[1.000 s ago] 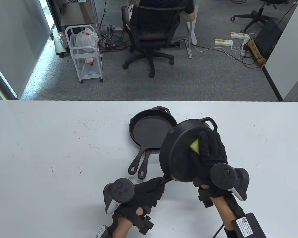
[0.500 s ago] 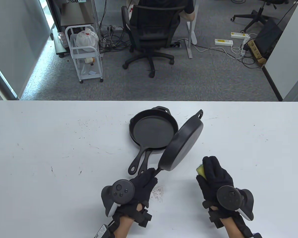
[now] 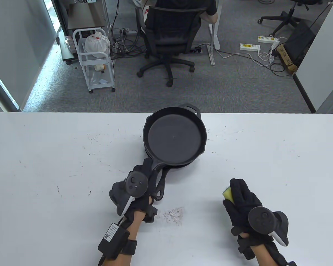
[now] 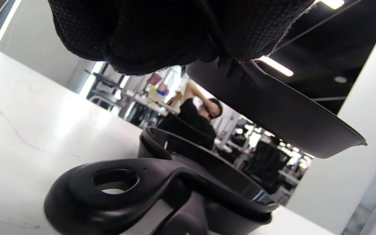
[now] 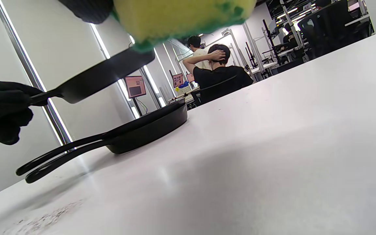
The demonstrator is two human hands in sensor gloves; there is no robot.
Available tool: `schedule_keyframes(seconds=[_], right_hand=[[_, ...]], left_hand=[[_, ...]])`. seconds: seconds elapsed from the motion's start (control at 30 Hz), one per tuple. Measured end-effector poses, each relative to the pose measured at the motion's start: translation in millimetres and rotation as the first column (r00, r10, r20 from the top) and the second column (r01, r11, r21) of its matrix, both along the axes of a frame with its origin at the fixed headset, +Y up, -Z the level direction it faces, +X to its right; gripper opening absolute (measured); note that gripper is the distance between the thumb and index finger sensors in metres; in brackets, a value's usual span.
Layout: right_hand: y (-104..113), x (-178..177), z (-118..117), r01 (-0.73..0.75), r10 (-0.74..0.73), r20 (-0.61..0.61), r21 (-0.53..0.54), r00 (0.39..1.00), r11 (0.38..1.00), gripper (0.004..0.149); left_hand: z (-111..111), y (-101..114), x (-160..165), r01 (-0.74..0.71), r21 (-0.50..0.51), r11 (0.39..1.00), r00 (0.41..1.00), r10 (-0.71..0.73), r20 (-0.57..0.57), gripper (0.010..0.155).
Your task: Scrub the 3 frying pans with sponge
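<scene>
A black cast-iron frying pan (image 3: 174, 138) faces up, level, just above two more stacked pans (image 3: 180, 165) at the table's middle. My left hand (image 3: 147, 171) grips its handle. In the left wrist view the held pan (image 4: 273, 111) hangs clear over the stacked pans (image 4: 207, 176), with a gap between them. My right hand (image 3: 238, 195) holds a yellow and green sponge (image 3: 227, 193) a little above the table, to the right of the pans. The right wrist view shows the sponge (image 5: 181, 16) at the top, the held pan (image 5: 106, 75) and the stack (image 5: 148, 127).
A patch of dark crumbs (image 3: 174, 214) lies on the white table (image 3: 44, 166) between my hands. Beyond the far edge stand an office chair (image 3: 169, 36) with a person seated and a white cart (image 3: 95, 61).
My right hand took the sponge off the tilted pan's underside and drew back to the right. My left hand turned that pan face up and carried it over the stacked pans.
</scene>
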State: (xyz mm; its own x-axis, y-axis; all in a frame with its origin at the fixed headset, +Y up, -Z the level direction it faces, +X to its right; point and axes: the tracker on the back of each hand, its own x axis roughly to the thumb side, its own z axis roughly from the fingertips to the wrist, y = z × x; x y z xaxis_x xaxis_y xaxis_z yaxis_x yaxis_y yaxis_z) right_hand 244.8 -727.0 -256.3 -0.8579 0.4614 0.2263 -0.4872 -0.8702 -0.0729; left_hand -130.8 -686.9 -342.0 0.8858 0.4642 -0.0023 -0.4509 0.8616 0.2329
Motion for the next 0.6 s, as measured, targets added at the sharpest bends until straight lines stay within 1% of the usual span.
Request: schedule_keyframes(seconds=[0.13, 0.23, 0.37, 0.53, 0.6], right_hand=[[0, -2, -1, -0.001, 0.001, -0.012, -0.007, 1.0, 1.0, 0.07], [0, -3, -1, -0.005, 0.005, -0.017, -0.001, 1.0, 1.0, 0.07], [0, -7, 0, -0.021, 0.021, -0.035, 0.003, 0.999, 1.0, 0.07], [-1, -10, -1, -0.027, 0.027, -0.047, 0.001, 0.999, 1.0, 0.07], [-1, -10, -1, -0.028, 0.027, -0.048, -0.002, 0.998, 1.0, 0.07]], left_hand=[[-24, -9, 3, 0.037, -0.072, 0.997, 0.999, -0.037, 0.002, 0.06], [-36, -17, 5, 0.06, -0.116, 0.991, 0.998, -0.062, -0.015, 0.06], [-45, -29, 4, 0.044, -0.149, 0.988, 0.998, -0.051, -0.041, 0.059], [-52, -43, 3, 0.132, -0.17, 0.977, 0.99, -0.14, -0.033, 0.058], [-54, -50, 1, 0.131, -0.183, 0.974, 0.99, -0.139, -0.031, 0.058]])
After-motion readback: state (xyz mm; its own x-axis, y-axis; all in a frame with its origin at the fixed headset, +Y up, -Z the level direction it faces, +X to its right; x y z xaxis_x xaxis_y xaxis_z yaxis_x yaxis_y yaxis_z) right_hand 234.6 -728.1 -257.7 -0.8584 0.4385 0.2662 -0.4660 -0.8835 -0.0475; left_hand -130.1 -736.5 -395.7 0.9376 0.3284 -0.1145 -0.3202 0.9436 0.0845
